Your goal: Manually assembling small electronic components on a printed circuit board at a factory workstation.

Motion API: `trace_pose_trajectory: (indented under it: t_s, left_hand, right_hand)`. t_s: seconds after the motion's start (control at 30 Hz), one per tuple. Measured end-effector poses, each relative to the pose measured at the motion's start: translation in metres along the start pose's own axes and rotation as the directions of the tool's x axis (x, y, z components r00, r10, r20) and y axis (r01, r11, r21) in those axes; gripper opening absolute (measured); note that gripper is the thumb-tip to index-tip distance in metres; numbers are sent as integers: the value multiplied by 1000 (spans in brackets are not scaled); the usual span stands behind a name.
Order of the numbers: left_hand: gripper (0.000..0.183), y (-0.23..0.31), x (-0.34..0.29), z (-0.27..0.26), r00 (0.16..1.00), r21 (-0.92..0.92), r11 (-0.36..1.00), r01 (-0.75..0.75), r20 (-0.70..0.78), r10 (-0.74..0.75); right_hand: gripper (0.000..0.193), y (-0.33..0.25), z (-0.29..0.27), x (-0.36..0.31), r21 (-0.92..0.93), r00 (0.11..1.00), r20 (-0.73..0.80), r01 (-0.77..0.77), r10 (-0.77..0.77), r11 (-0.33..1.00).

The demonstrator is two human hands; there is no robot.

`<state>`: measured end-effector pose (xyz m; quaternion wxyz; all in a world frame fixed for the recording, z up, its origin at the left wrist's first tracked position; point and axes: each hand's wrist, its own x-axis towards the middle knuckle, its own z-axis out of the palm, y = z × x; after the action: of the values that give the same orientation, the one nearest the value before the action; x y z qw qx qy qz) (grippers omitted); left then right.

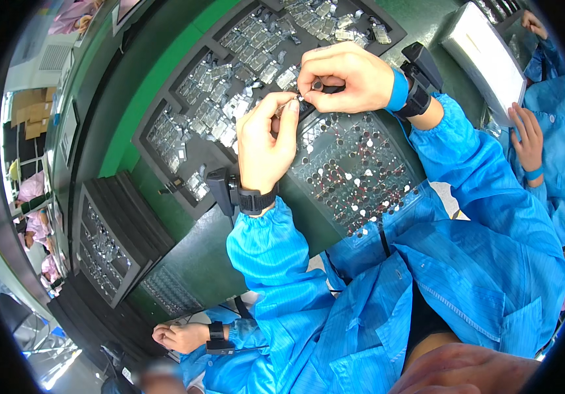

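Note:
My left hand point(268, 139) is closed, thumb and forefinger pinching a small part, mostly hidden, whose kind I cannot make out. Almost touching it, my right hand point(348, 80) pinches a small round dark component point(318, 86) between thumb and fingers. Both hands meet above the near edge of a black foam tray point(198, 157) filled with rows of small silvery metal parts point(254, 44). Below them, nearer to me, lies a clear plastic tray point(308, 180) strewn with small round dark and white pieces on thin red wires point(361, 172).
A stack of black foam trays point(131, 217) stands at the left on the green table point(220, 246). At lower left is another person's hand point(182, 337). On the right, a co-worker's hand point(527, 139) rests by a white box-like object point(482, 56).

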<state>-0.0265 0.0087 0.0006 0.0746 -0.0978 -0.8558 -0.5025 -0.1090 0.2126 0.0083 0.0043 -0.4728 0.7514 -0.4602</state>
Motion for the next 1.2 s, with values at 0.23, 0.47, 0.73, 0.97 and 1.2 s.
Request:
trace_pose_trajectory:
  t_s: [0.23,0.47,0.73,0.97,1.2]
  left_hand:
    - [12,-6,0,3,1000,-17,1000,-9,-8,9]
    - [13,-11,-2,4,999,-85,996,35,-14,-36]
    - [13,-11,-2,5,999,-84,996,33,-29,-36]
    - [13,-11,-1,7,998,-59,998,15,-60,-18]
    - [16,-3,-2,1,994,4,995,104,14,-104]
  right_hand:
    - [8,5,4,-2,-32,998,-29,55,-56,998]
    - [7,6,8,-3,-38,990,-91,101,-104,994]
    - [9,-2,6,-2,-46,996,-84,-12,8,999]
    - [10,-4,8,-2,-35,993,-107,-57,53,998]
    - [11,1,9,-1,-52,996,-79,-40,36,998]
